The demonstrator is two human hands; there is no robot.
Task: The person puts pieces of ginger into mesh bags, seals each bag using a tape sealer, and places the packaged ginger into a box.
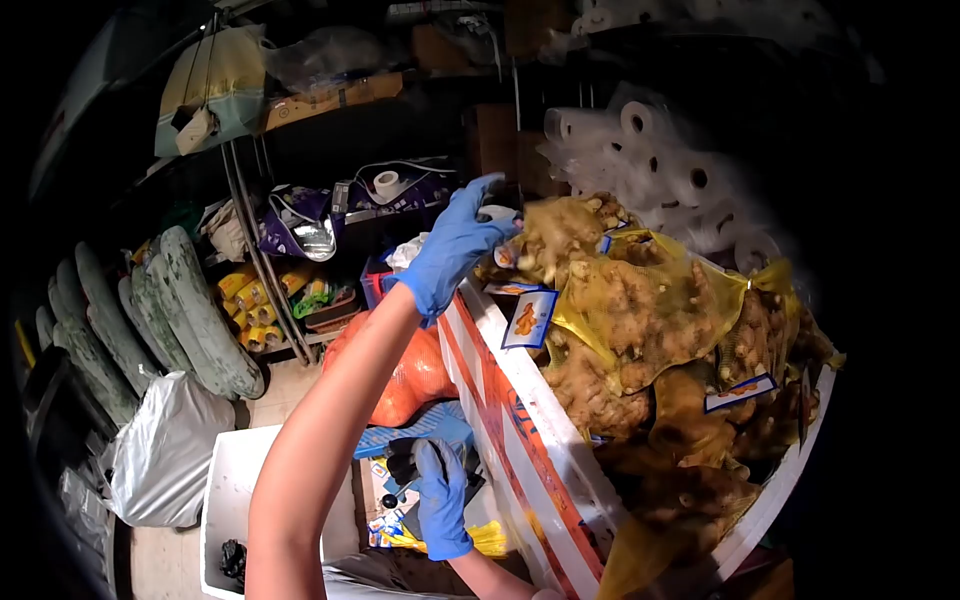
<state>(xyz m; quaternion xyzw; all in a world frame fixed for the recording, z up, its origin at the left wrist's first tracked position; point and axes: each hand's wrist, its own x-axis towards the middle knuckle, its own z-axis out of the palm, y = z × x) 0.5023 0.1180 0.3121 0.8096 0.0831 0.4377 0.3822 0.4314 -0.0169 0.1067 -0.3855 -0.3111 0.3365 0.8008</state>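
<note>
My left hand point(455, 245), in a blue glove, reaches to the upper left end of a large white foam box point(525, 415). Its fingers curl round something small and greyish, hard to make out, beside a blurred yellow net bag of ginger point(560, 235). More net bags of ginger point(640, 310) fill the box, some with blue-edged labels point(529, 319). Lower down, my right hand point(440, 500), also gloved in blue, has its fingers bent round a black object point(403, 462). Beneath it lie small printed labels point(385, 530) and yellow netting point(490, 538).
An orange net sack point(405, 375) and a blue crate point(430, 425) stand left of the box. Further left are an open white foam box point(225, 490), a silvery bag point(170, 450) and long green gourds point(190, 310). Wrapped rolls point(690, 180) are behind.
</note>
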